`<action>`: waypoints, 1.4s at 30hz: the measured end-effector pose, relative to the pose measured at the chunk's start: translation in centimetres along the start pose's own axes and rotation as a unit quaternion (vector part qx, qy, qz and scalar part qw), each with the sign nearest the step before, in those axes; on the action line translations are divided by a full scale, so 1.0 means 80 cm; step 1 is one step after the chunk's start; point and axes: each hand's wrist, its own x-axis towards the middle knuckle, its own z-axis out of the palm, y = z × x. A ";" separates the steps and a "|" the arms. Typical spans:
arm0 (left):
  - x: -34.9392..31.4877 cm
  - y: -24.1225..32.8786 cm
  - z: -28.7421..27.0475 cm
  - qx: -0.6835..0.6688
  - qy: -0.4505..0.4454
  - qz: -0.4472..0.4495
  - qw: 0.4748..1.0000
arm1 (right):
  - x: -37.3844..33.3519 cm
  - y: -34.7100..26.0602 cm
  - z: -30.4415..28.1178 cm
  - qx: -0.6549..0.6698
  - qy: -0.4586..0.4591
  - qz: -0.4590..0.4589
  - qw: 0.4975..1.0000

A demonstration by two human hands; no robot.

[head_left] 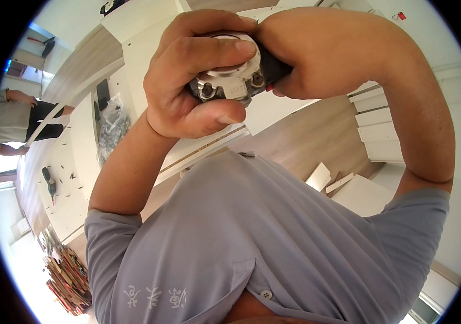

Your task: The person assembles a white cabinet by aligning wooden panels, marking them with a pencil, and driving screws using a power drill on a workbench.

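Held up in front of my chest is a handheld power tool (236,86) with a rounded silver metal head, bolts on its face and a dark body. My left hand (187,70) is wrapped around the silver head, fingers over the top and thumb beneath. From the other side, my right hand (317,54) grips the dark body, its fingers mostly hidden behind the tool. The tool's working end cannot be made out. Below it lie long white panels (138,59).
On the white boards at left lie a clear plastic bag of hardware (114,127), a dark flat object (102,94) and a screwdriver (50,182). Another person (14,121) stands far left. Stacked wood strips (68,278) are at lower left, white panels (379,132) at right.
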 end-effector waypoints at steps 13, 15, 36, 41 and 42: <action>-0.001 -0.006 0.014 -0.067 0.074 0.007 0.995 | 0.002 -0.015 0.007 -0.028 0.013 0.060 0.998; -0.002 -0.006 0.014 -0.068 0.073 0.006 0.995 | 0.006 -0.019 0.004 -0.022 -0.008 0.092 0.996; 0.028 0.019 -0.019 -0.064 0.049 -0.057 0.995 | -0.015 -0.009 0.001 -0.085 0.139 -0.027 0.986; -0.031 0.062 -0.041 -0.029 0.032 -0.338 0.940 | -0.036 0.083 0.035 0.165 0.312 -0.167 0.921; -0.037 0.074 -0.034 0.074 -0.086 -0.366 0.924 | -0.066 0.093 0.058 0.227 0.373 -0.084 0.896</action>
